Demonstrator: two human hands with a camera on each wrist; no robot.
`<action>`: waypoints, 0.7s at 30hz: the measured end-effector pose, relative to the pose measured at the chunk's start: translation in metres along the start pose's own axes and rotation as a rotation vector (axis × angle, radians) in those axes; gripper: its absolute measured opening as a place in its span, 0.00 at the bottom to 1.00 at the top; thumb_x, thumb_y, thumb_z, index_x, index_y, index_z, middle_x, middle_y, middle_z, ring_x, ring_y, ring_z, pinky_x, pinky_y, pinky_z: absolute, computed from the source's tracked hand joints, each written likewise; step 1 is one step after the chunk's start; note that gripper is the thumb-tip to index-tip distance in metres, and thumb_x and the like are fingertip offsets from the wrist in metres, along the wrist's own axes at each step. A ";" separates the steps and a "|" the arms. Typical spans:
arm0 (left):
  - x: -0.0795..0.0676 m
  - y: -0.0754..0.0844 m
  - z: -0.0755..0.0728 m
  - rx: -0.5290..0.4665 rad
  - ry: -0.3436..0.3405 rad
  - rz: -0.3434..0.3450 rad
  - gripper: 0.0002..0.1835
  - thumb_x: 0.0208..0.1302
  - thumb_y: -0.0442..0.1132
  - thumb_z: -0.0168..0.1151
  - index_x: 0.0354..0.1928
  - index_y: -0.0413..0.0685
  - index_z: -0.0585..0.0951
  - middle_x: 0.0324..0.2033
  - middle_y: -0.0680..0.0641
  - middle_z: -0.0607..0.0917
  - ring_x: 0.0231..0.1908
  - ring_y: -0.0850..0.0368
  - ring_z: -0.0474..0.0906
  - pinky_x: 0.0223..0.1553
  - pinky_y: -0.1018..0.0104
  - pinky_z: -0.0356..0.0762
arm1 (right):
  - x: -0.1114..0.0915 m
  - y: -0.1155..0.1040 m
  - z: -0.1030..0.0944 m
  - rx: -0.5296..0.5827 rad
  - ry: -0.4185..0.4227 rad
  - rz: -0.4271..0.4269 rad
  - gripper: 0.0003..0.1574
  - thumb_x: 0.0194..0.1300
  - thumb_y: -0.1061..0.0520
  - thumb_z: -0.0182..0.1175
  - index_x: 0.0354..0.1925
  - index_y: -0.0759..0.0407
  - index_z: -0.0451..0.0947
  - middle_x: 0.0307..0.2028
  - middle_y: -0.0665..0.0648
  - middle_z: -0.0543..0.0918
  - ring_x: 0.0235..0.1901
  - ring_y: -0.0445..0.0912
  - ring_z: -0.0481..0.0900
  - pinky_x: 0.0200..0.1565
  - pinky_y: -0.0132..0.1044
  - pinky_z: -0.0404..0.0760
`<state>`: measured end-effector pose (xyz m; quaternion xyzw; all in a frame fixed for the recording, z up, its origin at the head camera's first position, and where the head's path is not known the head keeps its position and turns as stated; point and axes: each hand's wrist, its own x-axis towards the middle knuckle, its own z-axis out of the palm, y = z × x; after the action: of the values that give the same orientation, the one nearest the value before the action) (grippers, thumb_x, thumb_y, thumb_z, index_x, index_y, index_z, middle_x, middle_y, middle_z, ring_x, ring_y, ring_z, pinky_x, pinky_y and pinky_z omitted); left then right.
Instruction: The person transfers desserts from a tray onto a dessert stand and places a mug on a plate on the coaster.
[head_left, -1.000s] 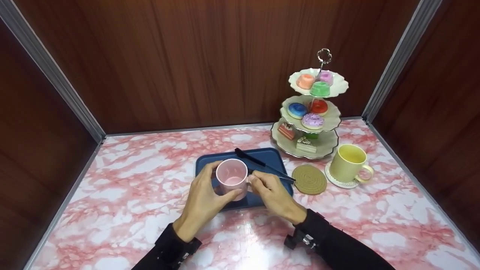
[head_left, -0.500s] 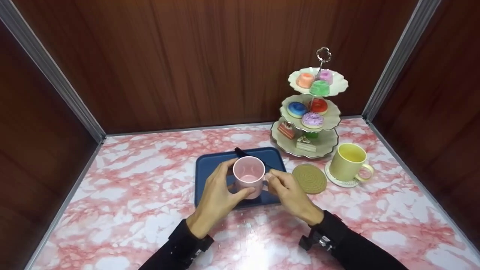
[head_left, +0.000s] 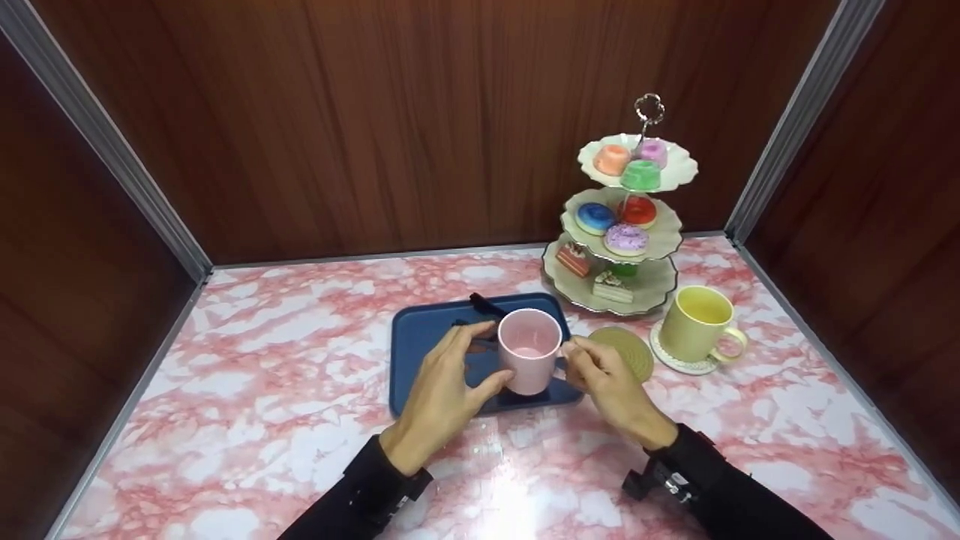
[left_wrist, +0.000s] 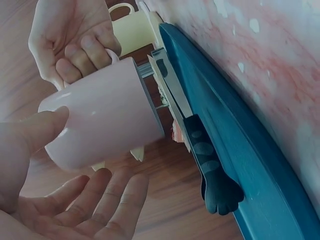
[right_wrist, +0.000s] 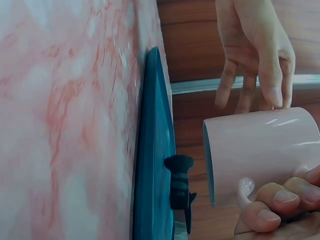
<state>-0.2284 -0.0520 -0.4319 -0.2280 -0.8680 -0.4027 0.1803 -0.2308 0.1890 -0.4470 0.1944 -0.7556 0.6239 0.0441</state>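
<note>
A pink mug point(head_left: 529, 352) is held above the right part of a blue tray point(head_left: 409, 360), its inside visible in the head view. My right hand point(head_left: 611, 382) grips its handle with curled fingers, as the right wrist view shows. The left hand point(head_left: 450, 390) is at the mug's left side, its fingers spread and apart from the wall in the left wrist view. Its thumb is at the mug's wall. Tongs point(left_wrist: 202, 150) with a black paw-shaped end lie on the tray, largely hidden behind the mug in the head view.
An olive round coaster point(head_left: 630, 349) lies right of the tray, partly covered by my right hand. Beyond it a yellow mug point(head_left: 690, 334) stands on a white coaster point(head_left: 682, 364). A three-tier stand point(head_left: 660, 281) with toy-like cakes and doughnuts rises at the back right.
The pink mug and my right hand have moved right across the tray. My left hand has followed part of the way, and its fingers have come away from the mug.
</note>
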 end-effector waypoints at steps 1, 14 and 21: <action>0.000 -0.001 -0.001 0.013 -0.001 0.000 0.33 0.50 0.56 0.67 0.59 0.66 0.69 0.49 0.61 0.75 0.48 0.64 0.76 0.43 0.68 0.77 | 0.000 0.000 -0.002 0.006 0.008 0.008 0.25 0.71 0.50 0.45 0.21 0.65 0.62 0.16 0.59 0.60 0.17 0.49 0.59 0.21 0.31 0.60; -0.002 -0.014 -0.007 0.183 0.041 0.024 0.23 0.56 0.54 0.62 0.56 0.66 0.74 0.50 0.63 0.73 0.50 0.69 0.72 0.48 0.70 0.75 | 0.000 0.006 -0.035 0.036 0.050 -0.053 0.23 0.72 0.59 0.42 0.20 0.69 0.59 0.15 0.67 0.59 0.15 0.59 0.56 0.16 0.35 0.59; -0.003 -0.021 -0.011 0.227 0.038 0.002 0.23 0.57 0.54 0.62 0.56 0.65 0.74 0.52 0.62 0.73 0.53 0.69 0.70 0.48 0.68 0.75 | -0.005 -0.005 -0.051 -0.051 0.093 -0.015 0.23 0.72 0.60 0.40 0.21 0.72 0.60 0.17 0.69 0.59 0.18 0.61 0.57 0.17 0.35 0.61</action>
<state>-0.2356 -0.0737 -0.4400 -0.1991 -0.9042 -0.3058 0.2220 -0.2330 0.2388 -0.4324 0.1699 -0.7669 0.6125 0.0887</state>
